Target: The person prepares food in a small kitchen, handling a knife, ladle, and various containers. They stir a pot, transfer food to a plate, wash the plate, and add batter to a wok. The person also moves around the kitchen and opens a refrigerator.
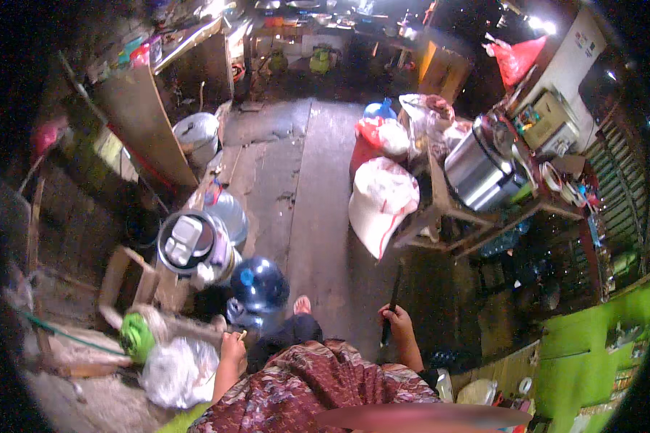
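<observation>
My right hand (399,323) is closed around a long, thin dark tool (395,292) that looks like a knife. The tool points up and away from me, and its lower end shows below my fist. At the lower left, my left hand (232,348) pinches a small pale yellow piece (243,335), too small to name. A big dark blue water jug (260,284) lies just beyond my left hand. White plastic bag (179,372) bulges beside my left forearm.
Wooden planks (318,187) run ahead between the goods. To the right stand a white sack (384,202) and a steel pot (486,164) on a wooden stand (440,216). A basin (167,249) with containers and a clear jug (227,214) stand left. A green cabinet (578,353) is near right.
</observation>
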Demonstrator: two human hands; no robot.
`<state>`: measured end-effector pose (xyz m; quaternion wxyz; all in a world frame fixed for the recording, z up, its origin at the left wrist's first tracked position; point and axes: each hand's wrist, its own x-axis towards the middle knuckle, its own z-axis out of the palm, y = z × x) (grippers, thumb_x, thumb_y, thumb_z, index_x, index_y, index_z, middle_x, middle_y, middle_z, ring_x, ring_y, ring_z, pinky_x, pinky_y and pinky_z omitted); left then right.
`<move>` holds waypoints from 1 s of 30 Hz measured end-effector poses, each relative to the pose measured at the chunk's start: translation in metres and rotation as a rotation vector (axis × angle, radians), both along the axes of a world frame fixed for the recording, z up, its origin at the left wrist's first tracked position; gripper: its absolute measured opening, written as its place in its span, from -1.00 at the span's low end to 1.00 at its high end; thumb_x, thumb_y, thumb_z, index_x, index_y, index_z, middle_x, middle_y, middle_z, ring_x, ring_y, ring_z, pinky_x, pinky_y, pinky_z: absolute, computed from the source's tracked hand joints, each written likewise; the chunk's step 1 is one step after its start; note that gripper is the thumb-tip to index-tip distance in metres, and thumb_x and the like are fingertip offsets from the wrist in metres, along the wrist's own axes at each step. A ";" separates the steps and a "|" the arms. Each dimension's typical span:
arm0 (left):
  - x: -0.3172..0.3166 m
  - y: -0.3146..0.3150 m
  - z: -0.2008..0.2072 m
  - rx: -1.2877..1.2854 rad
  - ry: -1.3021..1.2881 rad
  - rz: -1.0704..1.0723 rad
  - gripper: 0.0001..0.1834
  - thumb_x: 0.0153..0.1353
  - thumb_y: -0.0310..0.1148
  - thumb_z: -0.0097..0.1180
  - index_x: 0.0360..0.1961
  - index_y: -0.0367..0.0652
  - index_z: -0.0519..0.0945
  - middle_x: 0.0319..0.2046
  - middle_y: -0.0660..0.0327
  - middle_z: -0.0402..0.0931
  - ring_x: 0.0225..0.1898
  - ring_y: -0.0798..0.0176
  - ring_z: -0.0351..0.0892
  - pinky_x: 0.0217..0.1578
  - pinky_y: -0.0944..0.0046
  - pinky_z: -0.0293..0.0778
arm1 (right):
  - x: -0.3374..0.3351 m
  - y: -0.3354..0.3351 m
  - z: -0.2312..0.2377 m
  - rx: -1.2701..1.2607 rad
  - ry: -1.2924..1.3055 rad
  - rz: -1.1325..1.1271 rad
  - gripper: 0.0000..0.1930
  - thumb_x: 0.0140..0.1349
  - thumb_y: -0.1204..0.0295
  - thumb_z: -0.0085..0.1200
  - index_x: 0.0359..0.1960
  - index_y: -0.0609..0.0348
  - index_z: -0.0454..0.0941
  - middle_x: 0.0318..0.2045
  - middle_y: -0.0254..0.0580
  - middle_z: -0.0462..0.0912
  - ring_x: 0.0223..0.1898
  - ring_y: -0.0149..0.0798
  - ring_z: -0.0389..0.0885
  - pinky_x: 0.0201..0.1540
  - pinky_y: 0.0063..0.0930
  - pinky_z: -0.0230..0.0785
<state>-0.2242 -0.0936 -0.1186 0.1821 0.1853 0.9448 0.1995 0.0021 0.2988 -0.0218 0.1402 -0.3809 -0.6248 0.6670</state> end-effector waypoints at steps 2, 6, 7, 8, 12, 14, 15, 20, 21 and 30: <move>-0.063 0.046 0.013 0.029 -0.013 0.022 -0.81 0.01 -0.36 -0.08 -0.36 -0.16 0.51 -0.38 -0.09 0.39 -0.31 -0.12 0.39 -0.27 0.01 0.33 | -0.027 0.043 -0.011 0.058 -0.252 0.007 -0.85 0.05 0.34 0.02 -0.42 0.16 0.45 -0.56 -0.33 0.46 -0.60 -0.46 0.39 -0.54 -0.56 0.32; -0.202 0.169 0.058 0.377 0.157 0.008 -0.84 -0.06 -0.36 0.05 -0.51 -0.24 0.46 -0.53 0.00 0.45 -0.47 -0.04 0.44 -0.41 0.12 0.37 | -0.070 0.120 -0.025 0.308 -0.544 0.005 -0.89 0.03 0.42 -0.07 -0.39 0.10 0.44 -0.61 -0.33 0.43 -0.71 -0.45 0.36 -0.70 -0.54 0.29; -0.227 0.203 0.071 0.395 0.195 0.082 -0.83 -0.09 -0.37 0.14 -0.57 -0.22 0.43 -0.64 0.14 0.43 -0.59 0.16 0.43 -0.51 0.23 0.36 | -0.072 0.138 -0.022 0.227 -0.579 -0.012 -0.88 0.04 0.42 -0.09 -0.38 0.09 0.43 -0.63 -0.33 0.42 -0.74 -0.45 0.34 -0.71 -0.54 0.28; -0.261 0.245 0.084 0.845 0.024 0.125 -0.83 -0.08 -0.40 0.18 -0.59 -0.19 0.42 -0.67 0.28 0.38 -0.61 0.37 0.36 -0.54 0.33 0.34 | -0.076 0.154 -0.020 0.182 -0.605 -0.049 -0.81 0.03 0.31 -0.04 -0.35 0.10 0.43 -0.62 -0.25 0.47 -0.75 -0.37 0.40 -0.70 -0.49 0.32; -0.364 0.384 0.143 1.412 -0.555 0.145 -0.82 0.02 -0.40 0.13 -0.53 -0.16 0.35 -0.61 0.29 0.42 -0.61 0.44 0.39 -0.51 0.46 0.36 | -0.082 0.212 -0.007 0.129 -0.658 -0.299 -0.71 0.06 0.20 -0.02 -0.38 0.21 0.40 -0.69 -0.19 0.44 -0.79 -0.33 0.41 -0.75 -0.46 0.31; -0.402 0.446 0.171 1.511 -0.760 0.139 -0.90 0.03 -0.43 0.08 -0.49 -0.13 0.40 -0.50 0.25 0.46 -0.48 0.34 0.49 -0.42 0.39 0.46 | -0.098 0.249 -0.005 0.111 -0.657 -0.391 -0.71 0.10 0.23 -0.06 -0.40 0.26 0.39 -0.72 -0.22 0.39 -0.80 -0.36 0.37 -0.77 -0.45 0.30; -0.413 0.469 0.181 1.532 -0.780 0.158 -0.89 0.03 -0.43 0.08 -0.51 -0.13 0.38 -0.53 0.24 0.47 -0.49 0.34 0.50 -0.43 0.39 0.47 | -0.102 0.269 0.001 0.068 -0.602 -0.384 -0.70 0.11 0.23 -0.08 -0.39 0.29 0.38 -0.72 -0.23 0.38 -0.79 -0.37 0.36 -0.77 -0.44 0.30; -0.471 0.563 0.204 1.664 -0.936 0.156 -0.87 0.04 -0.45 0.07 -0.55 -0.12 0.36 -0.53 0.18 0.49 -0.47 0.30 0.54 -0.39 0.34 0.52 | -0.225 0.393 0.008 0.091 -0.443 -0.548 -0.71 0.11 0.21 -0.06 -0.46 0.25 0.39 -0.73 -0.28 0.34 -0.78 -0.41 0.25 -0.81 -0.44 0.14; -0.481 0.575 0.206 1.680 -0.961 0.152 -0.88 0.04 -0.46 0.06 -0.54 -0.12 0.36 -0.52 0.18 0.49 -0.47 0.30 0.54 -0.39 0.34 0.52 | -0.266 0.419 0.017 0.190 -0.417 -0.402 -0.72 0.10 0.22 -0.05 -0.48 0.22 0.40 -0.71 -0.32 0.37 -0.76 -0.42 0.27 -0.77 -0.47 0.14; -0.579 0.643 0.191 1.548 -0.587 0.259 -0.85 0.01 -0.47 0.09 -0.51 -0.18 0.33 -0.42 0.08 0.47 -0.44 0.26 0.46 -0.34 0.29 0.41 | -0.675 0.500 0.105 0.274 0.267 0.243 -0.68 0.14 0.34 -0.01 -0.10 0.22 0.39 -0.46 -0.45 0.43 -0.54 -0.63 0.25 -0.51 -0.75 0.10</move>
